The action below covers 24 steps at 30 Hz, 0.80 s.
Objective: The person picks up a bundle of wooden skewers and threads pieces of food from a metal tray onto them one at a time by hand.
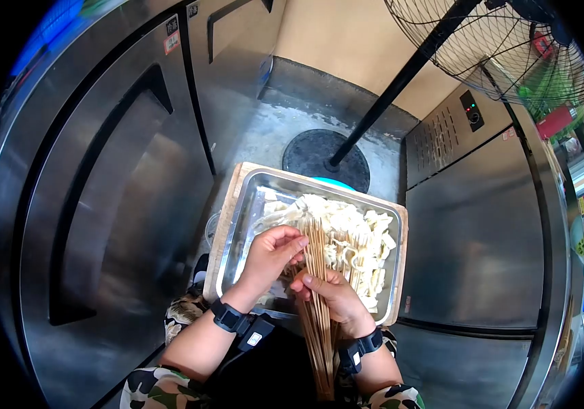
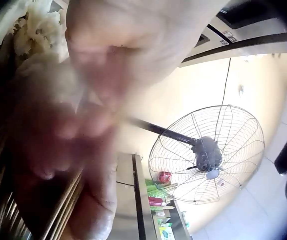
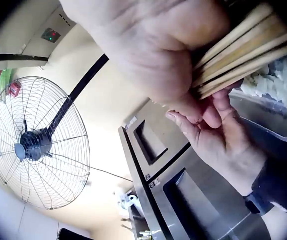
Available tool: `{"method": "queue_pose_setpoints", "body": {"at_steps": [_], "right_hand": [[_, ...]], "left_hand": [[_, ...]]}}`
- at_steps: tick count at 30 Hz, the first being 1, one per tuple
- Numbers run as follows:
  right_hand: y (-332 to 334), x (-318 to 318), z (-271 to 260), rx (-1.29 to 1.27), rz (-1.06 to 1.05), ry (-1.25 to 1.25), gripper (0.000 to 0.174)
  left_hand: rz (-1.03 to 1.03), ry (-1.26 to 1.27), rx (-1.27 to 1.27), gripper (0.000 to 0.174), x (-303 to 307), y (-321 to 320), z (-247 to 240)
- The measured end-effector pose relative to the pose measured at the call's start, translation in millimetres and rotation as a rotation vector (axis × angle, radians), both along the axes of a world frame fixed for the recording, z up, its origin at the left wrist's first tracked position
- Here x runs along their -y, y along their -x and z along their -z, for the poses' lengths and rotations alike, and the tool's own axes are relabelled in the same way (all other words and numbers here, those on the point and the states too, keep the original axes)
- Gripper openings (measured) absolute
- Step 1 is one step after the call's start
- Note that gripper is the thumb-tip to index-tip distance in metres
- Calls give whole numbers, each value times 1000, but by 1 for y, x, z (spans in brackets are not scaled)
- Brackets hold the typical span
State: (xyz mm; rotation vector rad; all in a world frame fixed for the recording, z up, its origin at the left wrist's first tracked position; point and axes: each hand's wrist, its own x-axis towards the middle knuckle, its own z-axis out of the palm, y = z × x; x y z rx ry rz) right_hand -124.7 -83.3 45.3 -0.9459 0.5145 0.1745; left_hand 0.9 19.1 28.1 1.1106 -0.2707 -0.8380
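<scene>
A long bundle of thin bamboo skewers runs upright through the middle of the head view. My right hand grips it partway up, thumb laid across the front. Higher on the bundle, my left hand has its thumb and bent fingers pinching at the left edge of the skewers. Below both hands, pale, soft strips of food fill much of a metal tray, and more skewers lie among them. In the right wrist view the skewers come out beside the right palm. Blur covers the fingertips in the left wrist view.
The tray sits on a wooden board. Behind it stands a fan with a round black base and a wire cage. Steel refrigerator doors rise on the left, a steel cabinet on the right.
</scene>
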Motion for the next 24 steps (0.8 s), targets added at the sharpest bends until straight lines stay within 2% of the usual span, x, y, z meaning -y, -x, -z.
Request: {"method": "queue_pose_setpoints", "body": {"at_steps": [6, 9, 11, 13, 17, 20, 21, 24], "right_hand": [[-1, 1, 1, -30, 20, 16, 19], [-4, 1, 4, 6, 43, 98, 19], [-3, 2, 8, 2, -17, 166, 17], [-4, 0, 5, -18, 8, 135, 16], [-4, -1, 7, -4, 44, 120, 17], [-3, 3, 9, -2, 29, 107, 16], [-2, 2, 11, -2, 36, 88, 15], [-4, 1, 10, -2, 60, 79, 13]], "left_hand": [[45, 0, -30, 7, -9, -9, -2], [0, 30, 6, 19, -12, -9, -5], [26, 13, 71, 28, -14, -9, -12], [63, -27, 140, 39, -16, -12, -12], [125, -144, 155, 40, -21, -15, -15], [-41, -261, 405, 32, -36, -25, -4], [155, -517, 738, 28, -52, -35, -3], [369, -637, 1280, 25, -61, -22, 2]]}}
